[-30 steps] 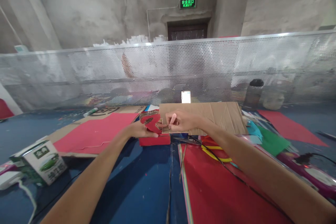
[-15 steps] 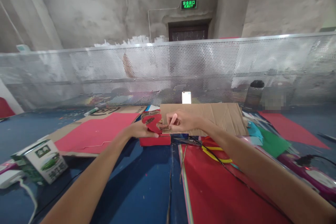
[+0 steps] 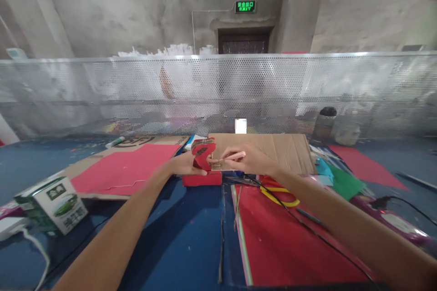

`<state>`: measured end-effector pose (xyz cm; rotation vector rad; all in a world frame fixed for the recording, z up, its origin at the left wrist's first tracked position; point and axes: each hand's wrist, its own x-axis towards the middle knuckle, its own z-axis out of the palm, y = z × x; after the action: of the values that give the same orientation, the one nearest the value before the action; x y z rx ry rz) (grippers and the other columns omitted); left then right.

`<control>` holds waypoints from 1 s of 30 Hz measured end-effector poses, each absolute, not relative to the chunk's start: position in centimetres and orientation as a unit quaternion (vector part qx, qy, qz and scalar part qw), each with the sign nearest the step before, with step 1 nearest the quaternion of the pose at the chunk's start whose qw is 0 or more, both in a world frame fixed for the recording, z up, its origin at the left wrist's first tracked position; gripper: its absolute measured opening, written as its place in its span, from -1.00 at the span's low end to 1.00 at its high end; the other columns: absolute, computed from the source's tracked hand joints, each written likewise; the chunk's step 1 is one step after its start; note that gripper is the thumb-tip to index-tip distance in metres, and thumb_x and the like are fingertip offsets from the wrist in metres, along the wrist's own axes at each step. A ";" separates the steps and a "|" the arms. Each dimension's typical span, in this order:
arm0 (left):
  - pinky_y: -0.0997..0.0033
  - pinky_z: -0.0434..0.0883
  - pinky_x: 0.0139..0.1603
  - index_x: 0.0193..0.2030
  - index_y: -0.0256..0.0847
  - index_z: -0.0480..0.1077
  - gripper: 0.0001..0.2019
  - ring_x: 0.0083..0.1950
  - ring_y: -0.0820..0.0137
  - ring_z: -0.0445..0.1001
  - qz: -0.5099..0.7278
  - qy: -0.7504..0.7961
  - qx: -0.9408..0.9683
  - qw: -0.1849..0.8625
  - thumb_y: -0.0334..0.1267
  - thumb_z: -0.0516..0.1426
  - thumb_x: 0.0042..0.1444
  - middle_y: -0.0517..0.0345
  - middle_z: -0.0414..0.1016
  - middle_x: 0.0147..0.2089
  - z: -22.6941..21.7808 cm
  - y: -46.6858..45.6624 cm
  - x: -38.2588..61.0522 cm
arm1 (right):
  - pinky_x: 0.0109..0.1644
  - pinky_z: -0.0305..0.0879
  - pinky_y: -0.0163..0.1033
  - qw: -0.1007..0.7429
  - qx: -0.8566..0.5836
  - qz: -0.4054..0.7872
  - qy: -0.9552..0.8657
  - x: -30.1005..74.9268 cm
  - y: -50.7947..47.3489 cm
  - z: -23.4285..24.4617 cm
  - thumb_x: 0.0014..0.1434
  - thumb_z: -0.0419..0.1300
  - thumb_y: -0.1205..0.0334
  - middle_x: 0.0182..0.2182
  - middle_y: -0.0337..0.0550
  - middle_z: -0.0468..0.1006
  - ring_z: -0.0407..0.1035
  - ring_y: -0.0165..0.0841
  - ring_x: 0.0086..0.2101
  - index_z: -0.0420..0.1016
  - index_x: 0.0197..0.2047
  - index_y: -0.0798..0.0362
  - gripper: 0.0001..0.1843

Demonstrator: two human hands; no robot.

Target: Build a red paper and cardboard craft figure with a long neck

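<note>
My left hand point(image 3: 186, 166) is closed on a red paper-covered cardboard shape point(image 3: 202, 153), holding it upright above the blue table point(image 3: 177, 236). My right hand point(image 3: 243, 160) is at the shape's right edge, fingers pinched on a small strip of cardboard point(image 3: 218, 165) that juts from it. Under both hands lies a small red block point(image 3: 201, 179). Just behind them lies a flat sheet of brown cardboard point(image 3: 273, 148).
A large red sheet point(image 3: 290, 241) lies at front right, with yellow-handled scissors point(image 3: 278, 193) on it. Red paper on cardboard point(image 3: 123, 170) lies at left. A green-and-white carton point(image 3: 56, 204) stands at far left. A perforated metal screen point(image 3: 218, 95) runs along the back. A purple tool point(image 3: 392, 218) with a cable lies at right.
The red shape has been turned more upright and lifted slightly. My right fingers have stretched out along the cardboard strip. The view has shifted a little.
</note>
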<state>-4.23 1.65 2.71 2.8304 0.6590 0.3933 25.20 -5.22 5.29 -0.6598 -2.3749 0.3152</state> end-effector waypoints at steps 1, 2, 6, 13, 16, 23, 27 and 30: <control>0.13 0.10 0.48 0.21 -0.06 0.52 -0.51 0.41 0.07 0.28 0.133 0.225 0.959 0.108 0.11 0.21 0.24 0.11 0.53 0.25 2.7 1.6 -4.2 | -0.28 0.22 -0.33 0.347 -0.277 0.115 -0.889 25.3 -5.6 4.7 0.29 0.18 0.21 -0.33 -0.20 0.64 0.42 -0.43 -0.39 0.61 -0.15 0.04 -0.82; 0.13 0.10 0.48 0.20 -0.05 0.52 -0.52 0.41 0.07 0.28 0.133 0.225 0.959 0.113 0.10 0.22 0.23 0.13 0.53 0.24 2.8 1.6 -4.1 | -0.31 0.20 -0.34 0.366 -0.300 0.113 -0.874 25.4 -5.8 4.0 0.29 0.19 0.20 -0.34 -0.20 0.65 0.42 -0.44 -0.41 0.61 -0.18 0.05 -0.82; 0.09 0.16 0.45 0.17 -0.06 0.55 -0.57 0.37 0.08 0.34 0.155 0.221 0.955 0.127 0.01 0.27 0.20 0.06 0.54 0.23 3.0 1.2 -3.9 | -0.33 0.22 -0.36 0.422 -0.342 0.110 -0.832 25.4 -6.0 1.4 0.27 0.22 0.16 -0.37 -0.20 0.65 0.44 -0.43 -0.42 0.59 -0.22 0.07 -0.83; 0.15 0.31 0.33 0.15 -0.11 0.56 -0.55 0.23 0.11 0.49 0.164 0.212 0.953 0.143 0.03 0.28 0.18 -0.02 0.56 0.19 3.5 0.6 -3.6 | -0.32 0.24 -0.36 0.416 -0.330 0.112 -0.840 25.0 -5.7 0.7 0.27 0.23 0.17 -0.38 -0.21 0.66 0.45 -0.43 -0.43 0.59 -0.21 0.06 -0.84; 0.16 0.30 0.33 0.16 -0.09 0.56 -0.53 0.24 0.11 0.48 0.163 0.213 0.953 0.140 0.06 0.27 0.18 0.00 0.57 0.19 3.6 0.5 -3.5 | -0.29 0.27 -0.36 0.410 -0.313 0.117 -0.849 25.0 -5.7 0.7 0.27 0.23 0.17 -0.34 -0.18 0.67 0.49 -0.41 -0.39 0.61 -0.18 0.06 -0.83; 0.19 0.30 0.31 0.13 -0.08 0.57 -0.59 0.21 0.13 0.49 0.159 0.209 0.956 0.133 -0.02 0.28 0.18 0.02 0.54 0.21 3.7 0.5 -3.4 | -0.25 0.28 -0.35 0.405 -0.305 0.099 -0.856 24.8 -5.5 0.5 0.29 0.21 0.20 -0.31 -0.17 0.68 0.50 -0.40 -0.35 0.61 -0.17 0.05 -0.84; 0.17 0.28 0.33 0.17 -0.07 0.55 -0.56 0.24 0.13 0.47 0.163 0.204 0.955 0.140 -0.03 0.29 0.17 0.00 0.51 0.25 3.7 0.7 -3.5 | -0.23 0.28 -0.35 0.405 -0.306 0.092 -0.857 24.8 -5.5 0.5 0.30 0.20 0.22 -0.31 -0.18 0.67 0.51 -0.39 -0.34 0.61 -0.17 0.02 -0.85; 0.14 0.23 0.37 0.18 -0.06 0.54 -0.56 0.29 0.11 0.43 0.162 0.205 0.956 0.134 -0.02 0.28 0.18 -0.01 0.53 0.23 3.7 0.7 -3.6 | -0.24 0.27 -0.35 0.402 -0.302 0.096 -0.859 24.8 -5.6 0.5 0.30 0.20 0.23 -0.32 -0.21 0.67 0.49 -0.41 -0.36 0.60 -0.17 0.02 -0.86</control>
<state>-3.60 0.72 3.68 2.7711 0.5930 0.4708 24.81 -5.56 0.55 -0.7634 -2.1709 0.2414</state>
